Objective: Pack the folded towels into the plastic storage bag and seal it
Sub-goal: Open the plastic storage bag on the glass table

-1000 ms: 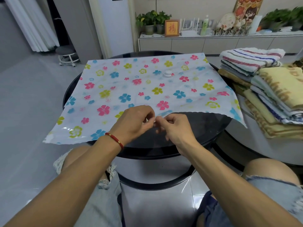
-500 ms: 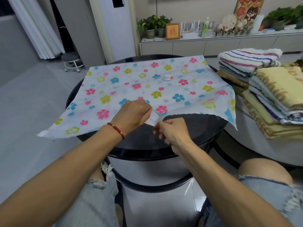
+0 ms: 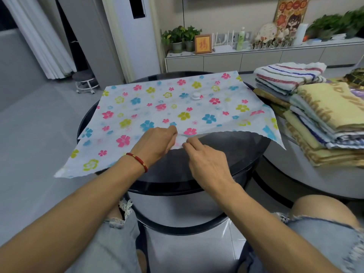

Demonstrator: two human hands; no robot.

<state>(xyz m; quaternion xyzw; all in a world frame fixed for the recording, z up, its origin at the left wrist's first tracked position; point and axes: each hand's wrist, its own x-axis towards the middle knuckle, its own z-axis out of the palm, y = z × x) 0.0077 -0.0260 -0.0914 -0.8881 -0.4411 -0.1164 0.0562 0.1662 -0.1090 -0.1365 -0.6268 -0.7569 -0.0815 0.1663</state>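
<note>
A flat plastic storage bag (image 3: 157, 107) printed with pink, blue and yellow flowers lies spread over a round black table (image 3: 226, 160). A small white valve cap (image 3: 195, 94) sits on its far half. My left hand (image 3: 155, 143) and my right hand (image 3: 204, 160) meet at the middle of the bag's near edge, and each pinches that edge between thumb and fingers. The near edge is lifted slightly off the tabletop. A stack of folded towels (image 3: 319, 115), striped ones on top at the back and yellow ones in front, rests to the right.
The towels lie on a second, lighter round table (image 3: 307, 180) close to the black one. A low cabinet (image 3: 256, 58) with plants and ornaments runs along the back wall. A small stool (image 3: 85, 81) stands at the far left. My knees are under the table's near edge.
Both hands have slid forward with the bag's near edge pinched, pushing the bag farther onto the table. The near left corner now hangs lower off the table rim.
</note>
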